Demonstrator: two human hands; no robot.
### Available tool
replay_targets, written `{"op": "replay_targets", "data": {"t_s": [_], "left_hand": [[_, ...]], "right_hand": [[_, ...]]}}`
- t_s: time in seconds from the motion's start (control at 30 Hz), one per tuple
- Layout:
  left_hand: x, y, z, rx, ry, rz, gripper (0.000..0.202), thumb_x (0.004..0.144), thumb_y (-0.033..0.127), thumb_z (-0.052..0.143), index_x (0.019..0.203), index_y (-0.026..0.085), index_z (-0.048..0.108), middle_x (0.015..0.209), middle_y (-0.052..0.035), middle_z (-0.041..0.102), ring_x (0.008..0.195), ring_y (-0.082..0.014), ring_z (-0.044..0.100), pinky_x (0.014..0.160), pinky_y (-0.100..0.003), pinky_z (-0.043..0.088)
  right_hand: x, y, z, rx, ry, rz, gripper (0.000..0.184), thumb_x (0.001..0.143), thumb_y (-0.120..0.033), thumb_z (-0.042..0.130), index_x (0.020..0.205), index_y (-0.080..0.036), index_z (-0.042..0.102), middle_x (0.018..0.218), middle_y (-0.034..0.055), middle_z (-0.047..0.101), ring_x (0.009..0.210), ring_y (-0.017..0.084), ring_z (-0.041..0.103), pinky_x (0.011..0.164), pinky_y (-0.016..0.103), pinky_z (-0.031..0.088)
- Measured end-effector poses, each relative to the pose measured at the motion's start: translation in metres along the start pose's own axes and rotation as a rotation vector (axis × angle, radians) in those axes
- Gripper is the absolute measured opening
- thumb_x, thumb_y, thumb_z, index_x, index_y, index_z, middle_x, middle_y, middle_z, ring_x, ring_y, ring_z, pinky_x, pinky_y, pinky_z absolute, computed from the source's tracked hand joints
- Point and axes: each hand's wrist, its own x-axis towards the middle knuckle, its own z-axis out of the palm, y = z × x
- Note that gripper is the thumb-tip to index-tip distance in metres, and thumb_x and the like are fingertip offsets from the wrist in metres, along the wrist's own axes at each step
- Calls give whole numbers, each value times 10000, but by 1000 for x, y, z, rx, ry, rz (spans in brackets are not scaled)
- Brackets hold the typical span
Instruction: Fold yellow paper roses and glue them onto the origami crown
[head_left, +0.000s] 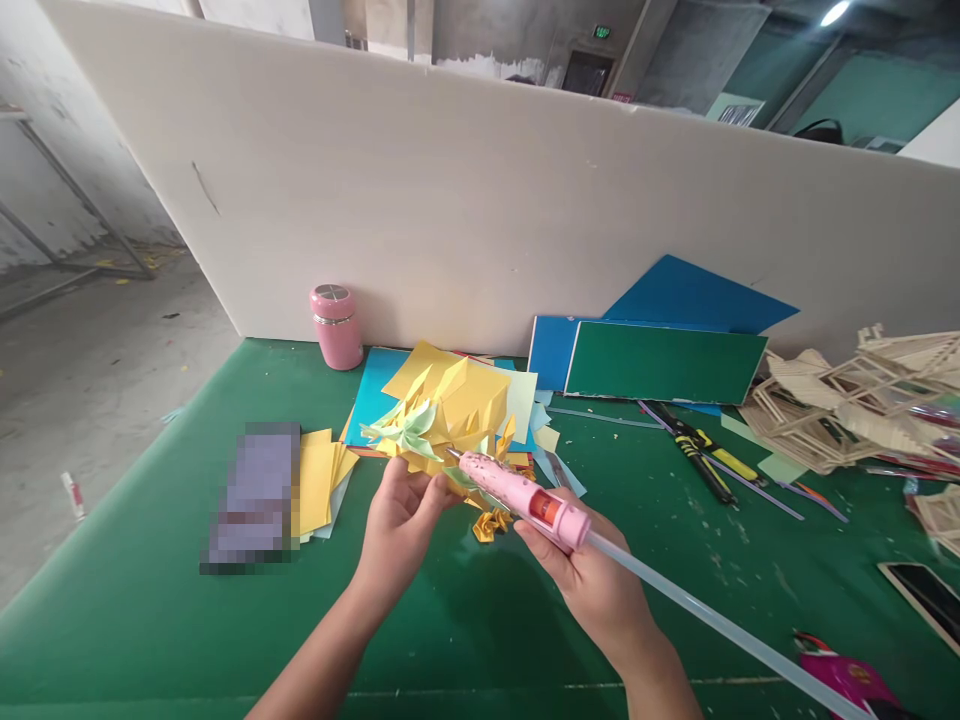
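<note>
My left hand (pixel 399 515) is closed on the lower edge of a folded-paper flower piece (pixel 427 440) of yellow points and pale green petals. In my right hand (pixel 596 585) is a pink hot glue gun (pixel 517 490), held from below. Its nozzle points up and left, close to the paper flowers; whether it touches them I cannot tell. A long translucent glue stick (pixel 697 605) runs out of the back of the gun toward the lower right. Between my hands a small orange-yellow paper rose (pixel 491 525) shows below the gun.
Yellow and blue paper sheets (pixel 375 385) lie behind the flowers. A pink flask (pixel 337 328) and a blurred dark object (pixel 255 490) stand left. Right are utility knives (pixel 694 455), green and blue boards (pixel 664 360), a wooden stick model (pixel 817 410) and a phone (pixel 926 600).
</note>
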Motion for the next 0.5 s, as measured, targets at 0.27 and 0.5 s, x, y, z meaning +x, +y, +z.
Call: {"op": "replay_targets", "data": {"t_s": [0.27, 0.5], "left_hand": [[0, 4, 0, 3, 6, -7, 436, 655, 503, 727, 887, 203, 512, 812, -44, 763, 744, -225, 728, 654, -333, 596], [-2, 8, 1, 25, 0, -1, 401, 659, 478, 730, 894, 201, 559, 803, -52, 762, 730, -227, 726, 657, -338, 597]], "right_hand": [[-3, 2, 1, -1, 21, 28, 309, 925, -439, 426, 908, -191, 609, 849, 70, 723, 731, 207, 701, 560, 260, 541], [-5, 4, -1, 103, 48, 48, 294, 913, -420, 466, 1061, -211, 611, 983, 80, 719, 881, 225, 691, 701, 279, 560]]}}
